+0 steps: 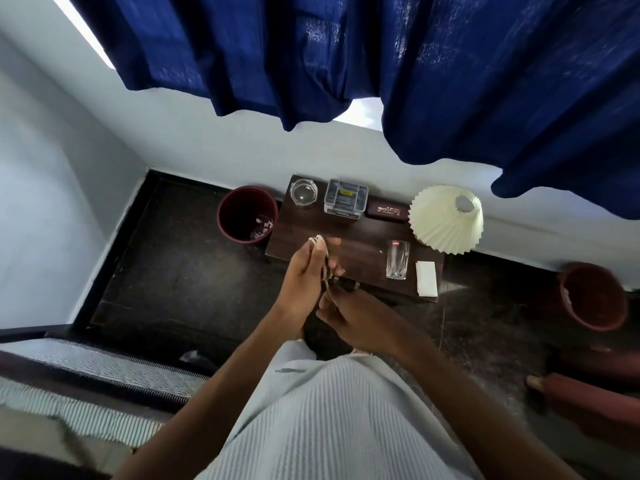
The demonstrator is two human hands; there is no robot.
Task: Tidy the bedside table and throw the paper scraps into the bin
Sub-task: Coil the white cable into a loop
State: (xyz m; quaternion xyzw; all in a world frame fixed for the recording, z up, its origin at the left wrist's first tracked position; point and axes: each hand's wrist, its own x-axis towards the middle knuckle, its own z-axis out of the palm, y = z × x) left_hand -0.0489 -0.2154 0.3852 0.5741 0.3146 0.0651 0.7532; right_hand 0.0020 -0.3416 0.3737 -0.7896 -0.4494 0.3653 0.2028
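The dark wooden bedside table (349, 237) stands against the wall. Over its front left part my left hand (308, 271) holds a coiled white cable (320, 249), loops wrapped around the fingers. Just below, my right hand (353, 317) pinches the cable's loose end. A dark red bin (230, 209) with several paper scraps (263, 228) inside stands on the floor to the table's left. On the table are a glass ashtray (303, 192), a grey plastic box (346, 200), a dark glasses case (387, 212), a drinking glass (397, 259) and a white folded paper (426, 282).
A pleated cream lampshade (445, 220) sits at the table's right rear. A blue curtain (381, 57) hangs overhead. A terracotta pot (595, 296) stands on the dark floor at right. The bed edge (86, 379) lies at lower left.
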